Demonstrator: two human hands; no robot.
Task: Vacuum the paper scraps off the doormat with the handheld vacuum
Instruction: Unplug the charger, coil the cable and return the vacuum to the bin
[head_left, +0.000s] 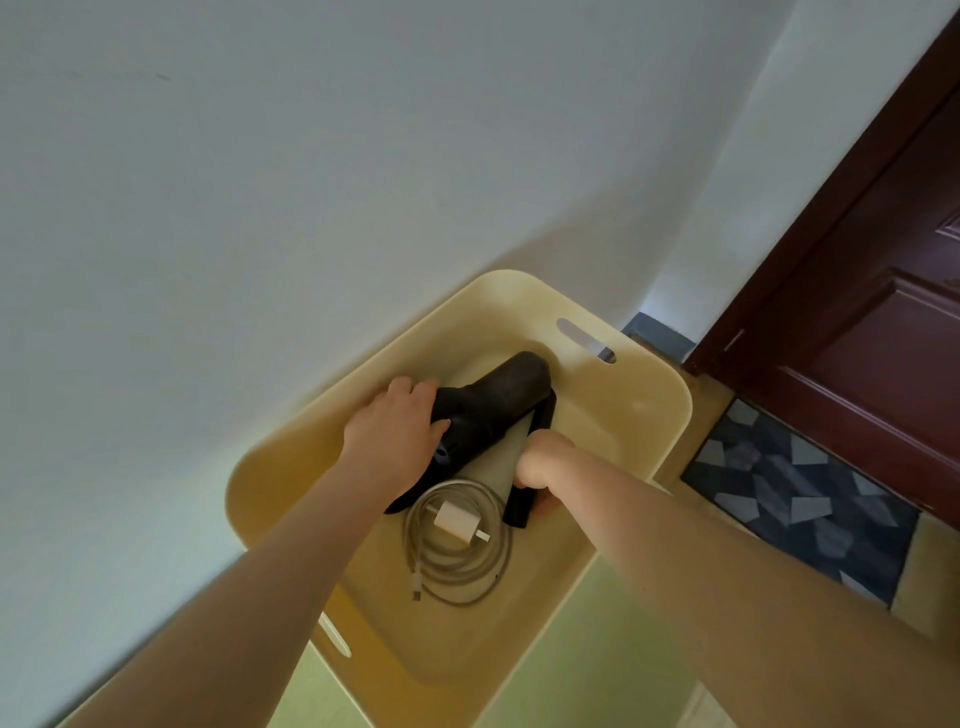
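Below, we see a pale yellow smooth plastic bin (654, 415) with rounded corners and slot handles, standing against a plain white wall (260, 208). Our left hand (395, 436) curls over the rear of the matte black handheld vacuum (498, 395), its grip grasping the body. That vacuum lies inside the bin, its rounded barrel angled toward the far end. Near it coils a white charging cable (462, 556) with a small white square plug (457, 519). Our right hand (545, 462) clenches around the vacuum's black handle. Further right, a dark blue doormat (810, 499) strewn with pale angular paper scraps (808, 509) lies before a dark red panelled wooden door (883, 312).
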